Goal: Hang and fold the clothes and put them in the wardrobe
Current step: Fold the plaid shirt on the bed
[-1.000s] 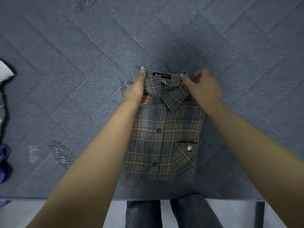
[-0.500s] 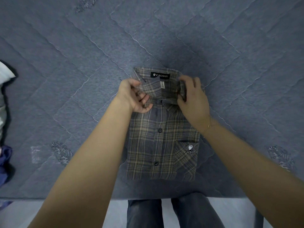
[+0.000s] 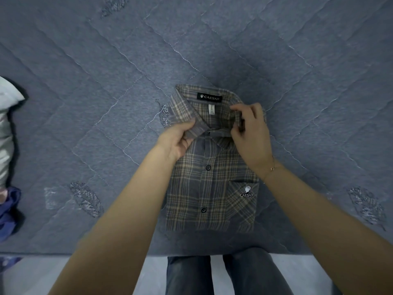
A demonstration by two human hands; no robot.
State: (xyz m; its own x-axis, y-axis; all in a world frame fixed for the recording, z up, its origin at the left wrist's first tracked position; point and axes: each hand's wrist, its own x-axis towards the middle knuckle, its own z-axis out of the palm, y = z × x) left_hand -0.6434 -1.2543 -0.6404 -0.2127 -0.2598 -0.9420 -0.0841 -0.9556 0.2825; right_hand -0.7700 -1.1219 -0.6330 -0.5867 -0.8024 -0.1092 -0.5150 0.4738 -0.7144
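Shirt: a grey and tan plaid shirt (image 3: 210, 184) lies folded into a neat rectangle, front up, buttoned, on a bed near its close edge, directly ahead of the person.
Collar: the collar (image 3: 191, 116) sits at the far end of the fold, its black brand label showing inside the neck.
Left hand: the left hand (image 3: 177, 140) pinches the left collar point between thumb and fingers, likely to pull it flat and even.
Right hand: the right hand (image 3: 249, 133) has curled fingers gripping the right side of the collar, which looks bunched there; it seems to be straightening it to match the other side.
Pocket: a chest pocket (image 3: 242, 201) with a white logo faces up on the right side of the fold; whether anything is in it cannot be told.
Bed: the quilted blue-grey bed cover (image 3: 106, 81) gives a flat surface for folding.
Other cloth: pale fabric (image 3: 6, 124) and dark blue fabric (image 3: 8, 211) lie at the left edge, well apart from the shirt.
Wardrobe: not in view.
Stage: folding looks nearly finished; carrying the shirt away is not yet done.
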